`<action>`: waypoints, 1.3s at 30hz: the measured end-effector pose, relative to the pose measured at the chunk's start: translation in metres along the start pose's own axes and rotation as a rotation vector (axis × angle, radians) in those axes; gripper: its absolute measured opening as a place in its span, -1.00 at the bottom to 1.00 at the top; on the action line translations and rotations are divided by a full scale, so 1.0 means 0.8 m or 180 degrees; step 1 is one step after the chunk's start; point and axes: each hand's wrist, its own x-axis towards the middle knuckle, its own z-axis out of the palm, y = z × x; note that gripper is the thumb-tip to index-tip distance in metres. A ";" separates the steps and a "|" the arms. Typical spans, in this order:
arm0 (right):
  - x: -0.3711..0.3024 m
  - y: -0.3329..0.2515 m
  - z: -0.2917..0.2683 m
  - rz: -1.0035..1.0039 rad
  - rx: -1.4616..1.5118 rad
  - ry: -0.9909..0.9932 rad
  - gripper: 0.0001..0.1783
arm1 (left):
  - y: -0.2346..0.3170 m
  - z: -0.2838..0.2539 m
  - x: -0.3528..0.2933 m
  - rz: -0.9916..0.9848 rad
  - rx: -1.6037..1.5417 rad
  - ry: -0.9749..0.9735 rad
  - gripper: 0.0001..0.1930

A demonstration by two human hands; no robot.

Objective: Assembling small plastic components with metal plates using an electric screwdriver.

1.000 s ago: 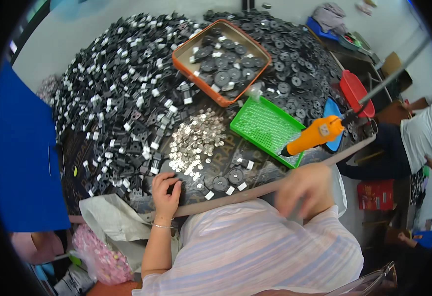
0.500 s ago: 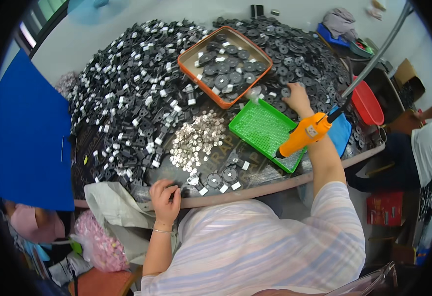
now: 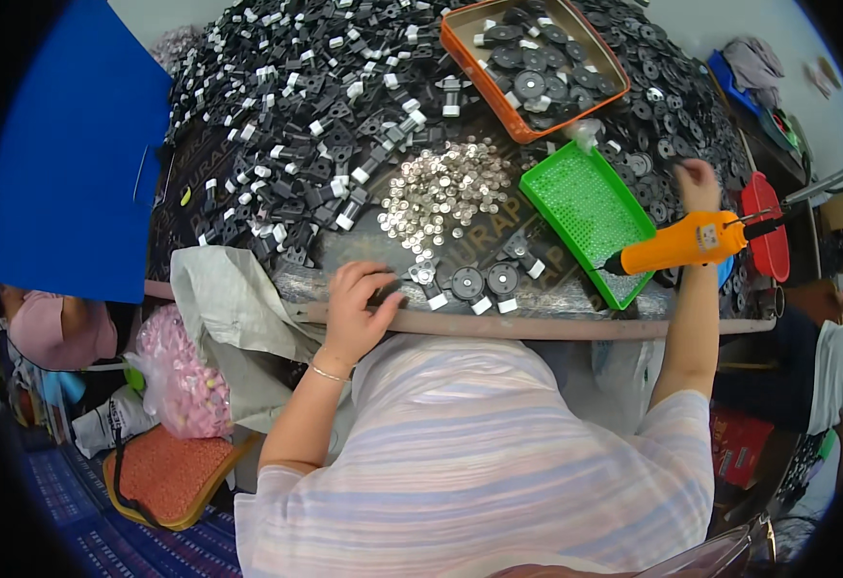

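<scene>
My right hand reaches to the right side of the pile of black discs. Its fingers are drawn together; what they hold, if anything, is lost among the dark parts. Near the table's front edge rests my left hand, fingers bent, thumb apart, with nothing clearly in it. Just right of it lie two round black discs and small black brackets with white ends. An orange electric screwdriver hangs in front of my right forearm, its tip over a green perforated tray.
Small silvery round pieces are heaped mid-table. Black-and-white parts pile up at the left. An orange-rimmed tray of discs stands at the back. A red basket is at right, a blue panel at left.
The view has shifted, so the table sits higher and further right of the picture. My right hand has moved right along the disc pile; my left hand stays near the front edge.
</scene>
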 end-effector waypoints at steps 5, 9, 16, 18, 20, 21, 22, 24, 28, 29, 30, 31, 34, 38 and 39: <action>-0.122 -0.159 -0.090 0.1273 0.3220 0.0887 -0.57 | 0.003 0.008 0.002 -0.0002 -0.0190 -0.0048 -0.72; -0.210 -0.152 -0.113 0.0739 0.3517 -0.1679 -0.71 | 0.011 0.003 0.004 -0.0153 -0.0399 -0.0055 -0.71; -0.257 -0.284 0.051 0.1045 0.3086 -0.3302 -0.76 | 0.006 0.019 0.016 -0.0055 -0.0190 -0.0328 -0.59; -0.258 -0.299 0.090 0.0667 0.2784 -0.3357 -0.75 | 0.005 0.028 0.016 -0.0128 -0.0096 -0.0325 -0.56; -0.256 -0.319 0.112 0.1380 0.2825 -0.3452 -0.71 | 0.003 0.036 0.017 -0.0262 0.0045 -0.0363 -0.55; -0.255 -0.334 0.122 0.1392 0.3383 -0.3236 -0.64 | 0.003 0.037 0.017 -0.0275 0.0052 -0.0344 -0.55; -0.252 -0.337 0.127 0.1379 0.3381 -0.3260 -0.64 | 0.002 0.038 0.018 -0.0298 0.0006 -0.0367 -0.56; -0.246 -0.341 0.139 0.1145 0.2928 -0.3540 -0.54 | 0.001 0.034 0.020 -0.0379 -0.0034 -0.0452 -0.57; -0.250 -0.354 0.158 0.1402 0.2873 -0.3302 -0.53 | 0.000 0.025 0.023 -0.0347 -0.0022 -0.0333 -0.56; -0.249 -0.356 0.159 0.1401 0.2874 -0.3319 -0.53 | 0.002 0.020 0.025 -0.0214 -0.0053 -0.0159 -0.54; -0.248 -0.357 0.160 0.1313 0.2786 -0.3380 -0.51 | 0.004 0.016 0.027 -0.0076 -0.0084 0.0014 -0.53; -0.247 -0.358 0.162 0.1226 0.2698 -0.3437 -0.50 | 0.008 0.009 0.028 -0.0083 -0.0079 0.0017 -0.53; -0.249 -0.361 0.165 0.1053 0.2879 -0.3469 -0.40 | 0.015 0.001 0.024 -0.0927 -0.1422 -0.0116 -0.61; -0.251 -0.375 0.158 0.0844 0.2410 -0.3434 -0.43 | 0.007 0.009 0.027 -0.1863 -0.3346 0.0065 -0.80; -0.248 -0.383 0.151 0.0149 0.1900 -0.3138 -0.47 | 0.005 0.009 0.029 -0.1999 -0.3310 0.0024 -0.84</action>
